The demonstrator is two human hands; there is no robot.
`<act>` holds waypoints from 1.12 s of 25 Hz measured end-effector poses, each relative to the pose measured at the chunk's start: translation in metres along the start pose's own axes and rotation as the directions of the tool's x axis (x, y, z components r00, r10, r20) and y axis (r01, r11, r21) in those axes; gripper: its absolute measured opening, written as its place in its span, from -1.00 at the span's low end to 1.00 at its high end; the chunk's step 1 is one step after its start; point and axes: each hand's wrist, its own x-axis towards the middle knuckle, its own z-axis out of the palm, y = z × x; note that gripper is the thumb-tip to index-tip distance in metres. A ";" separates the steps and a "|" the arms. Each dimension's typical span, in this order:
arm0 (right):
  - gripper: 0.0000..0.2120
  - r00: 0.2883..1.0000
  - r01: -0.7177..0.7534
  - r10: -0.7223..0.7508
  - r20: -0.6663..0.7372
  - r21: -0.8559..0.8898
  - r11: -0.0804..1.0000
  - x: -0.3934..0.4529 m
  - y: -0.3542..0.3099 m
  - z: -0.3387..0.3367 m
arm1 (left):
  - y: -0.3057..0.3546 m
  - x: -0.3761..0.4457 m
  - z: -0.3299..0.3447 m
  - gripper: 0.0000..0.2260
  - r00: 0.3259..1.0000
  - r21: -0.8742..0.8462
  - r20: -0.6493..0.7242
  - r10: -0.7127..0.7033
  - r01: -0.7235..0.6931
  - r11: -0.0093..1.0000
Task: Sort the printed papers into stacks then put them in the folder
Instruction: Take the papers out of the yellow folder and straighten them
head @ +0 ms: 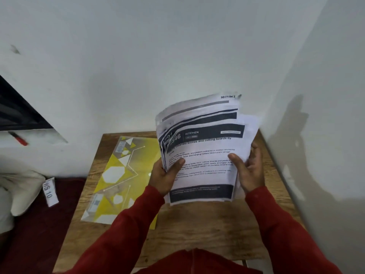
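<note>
From the head view, the left hand (167, 175) pinches the bundle of printed papers (203, 155) by its left edge, thumb on the front sheet. The right hand (248, 169) curls its fingers (236, 158) around the right edge. The bundle is held above the wooden bench (197, 224), at 3 o'clock from the yellow folder (120, 178). I think fanning the sheets by their headers would sort them best. Readable: "KITCHEN", "SECTION 2", and "WS 10" on a tag (50, 191).
</note>
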 end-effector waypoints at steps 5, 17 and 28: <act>-0.51 0.998 0.042 -0.039 0.047 -0.059 0.997 -0.019 0.003 -0.006 | -0.011 -0.013 -0.002 -0.55 0.998 0.093 0.034 0.049 -0.052 0.994; -0.53 0.993 0.095 -0.088 0.073 -0.102 0.990 -0.025 -0.003 -0.002 | 0.013 -0.015 0.001 -0.50 0.994 -0.007 -0.061 0.089 -0.090 0.996; -0.42 0.993 0.055 -0.031 0.113 -0.213 0.976 -0.026 -0.010 0.006 | 0.019 -0.018 0.003 -0.84 0.994 0.043 -0.088 0.062 -0.058 0.997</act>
